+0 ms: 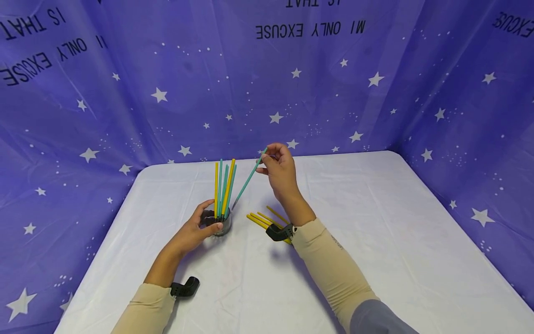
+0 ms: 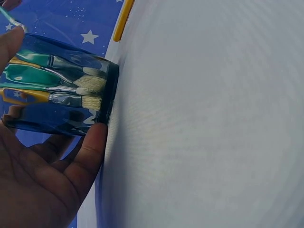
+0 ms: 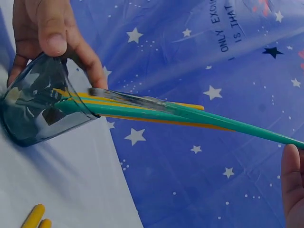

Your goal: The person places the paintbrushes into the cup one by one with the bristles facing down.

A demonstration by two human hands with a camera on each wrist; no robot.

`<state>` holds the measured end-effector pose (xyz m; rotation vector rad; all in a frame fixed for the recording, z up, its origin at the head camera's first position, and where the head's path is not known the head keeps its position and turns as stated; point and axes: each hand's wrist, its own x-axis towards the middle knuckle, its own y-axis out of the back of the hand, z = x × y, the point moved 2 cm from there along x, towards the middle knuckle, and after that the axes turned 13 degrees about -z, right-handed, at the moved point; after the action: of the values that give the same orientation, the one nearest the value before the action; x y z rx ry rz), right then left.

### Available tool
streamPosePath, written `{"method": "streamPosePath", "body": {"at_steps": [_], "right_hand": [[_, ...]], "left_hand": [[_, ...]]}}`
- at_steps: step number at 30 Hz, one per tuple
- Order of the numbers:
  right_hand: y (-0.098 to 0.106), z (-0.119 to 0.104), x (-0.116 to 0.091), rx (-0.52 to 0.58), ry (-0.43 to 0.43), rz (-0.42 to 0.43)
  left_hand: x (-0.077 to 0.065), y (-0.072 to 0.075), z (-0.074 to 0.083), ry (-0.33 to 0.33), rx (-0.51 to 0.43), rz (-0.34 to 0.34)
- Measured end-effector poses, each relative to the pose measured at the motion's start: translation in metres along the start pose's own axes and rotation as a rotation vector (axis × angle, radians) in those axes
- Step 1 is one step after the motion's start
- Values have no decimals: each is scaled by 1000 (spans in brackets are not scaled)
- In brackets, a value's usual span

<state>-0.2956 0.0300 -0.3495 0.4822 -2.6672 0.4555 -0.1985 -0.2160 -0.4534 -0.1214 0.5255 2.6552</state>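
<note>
My left hand (image 1: 189, 234) holds a clear glass (image 2: 71, 118) standing on the table, thumb on one side and fingers round the other. Several green and yellow paintbrushes (image 1: 225, 188) stand in it, bristles down, as the left wrist view shows. Up and to the right, my right hand (image 1: 281, 174) pinches a green paintbrush (image 1: 249, 180) near the end of its handle. That brush slants down to the left, its bristles (image 3: 102, 92) close to the glass rim. Whether they touch the rim I cannot tell.
Several yellow paintbrushes (image 1: 256, 221) lie on the white-covered table (image 1: 233, 287) below my right forearm, partly hidden by the wrist camera (image 1: 279, 232). A purple curtain with white stars (image 1: 317, 106) hangs behind the table and at both sides.
</note>
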Motion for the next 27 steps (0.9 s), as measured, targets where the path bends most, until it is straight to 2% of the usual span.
{"method": "streamPosePath", "body": {"at_steps": [5, 18, 27], "right_hand": [[-8, 3, -2, -26, 14, -16], [-37, 28, -19, -263, -37, -170], [-43, 35, -24, -257, -126, -186]], "left_hand": [[0, 0, -1, -22, 11, -3], [2, 1, -1, -19, 11, -2], [3, 0, -3, -30, -17, -10]]}}
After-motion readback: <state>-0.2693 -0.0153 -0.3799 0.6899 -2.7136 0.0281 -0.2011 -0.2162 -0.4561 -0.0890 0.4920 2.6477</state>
